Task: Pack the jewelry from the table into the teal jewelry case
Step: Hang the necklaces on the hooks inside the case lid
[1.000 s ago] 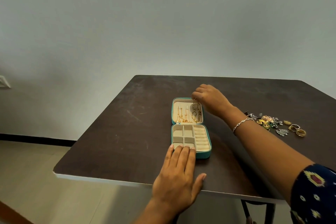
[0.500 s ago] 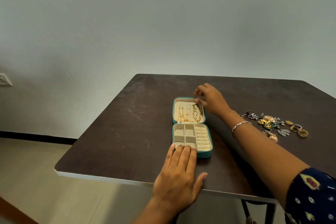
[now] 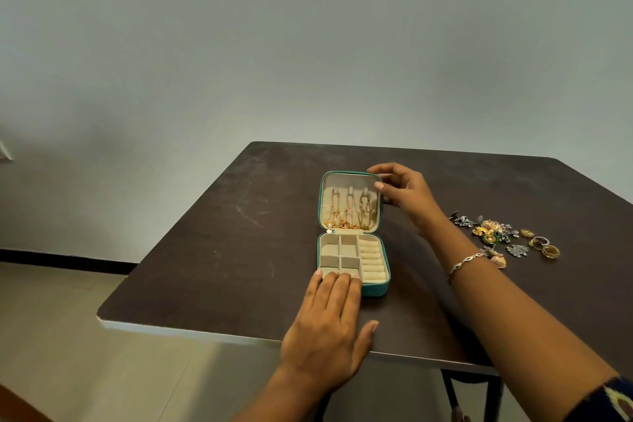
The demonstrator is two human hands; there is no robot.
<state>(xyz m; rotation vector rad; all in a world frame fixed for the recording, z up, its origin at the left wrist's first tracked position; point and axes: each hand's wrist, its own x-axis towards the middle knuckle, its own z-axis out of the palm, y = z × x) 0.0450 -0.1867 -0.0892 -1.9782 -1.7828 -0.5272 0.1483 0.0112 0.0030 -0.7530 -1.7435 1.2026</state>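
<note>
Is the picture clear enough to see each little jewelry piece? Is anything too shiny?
Head view: the loose jewelry on the table is small and soft, pieces blurring together; chains in the teal jewelry case smear too; light is dim, with a pale sheen on the table's left, no hard glare.

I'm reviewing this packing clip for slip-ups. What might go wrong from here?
The right hand pinches the corner of the lid; tilting it may let the chains hanging inside tangle or get caught at the hinge. Closing now would leave the loose jewelry on the table unpacked. The right forearm passes close to that pile and might sweep pieces away.
</note>
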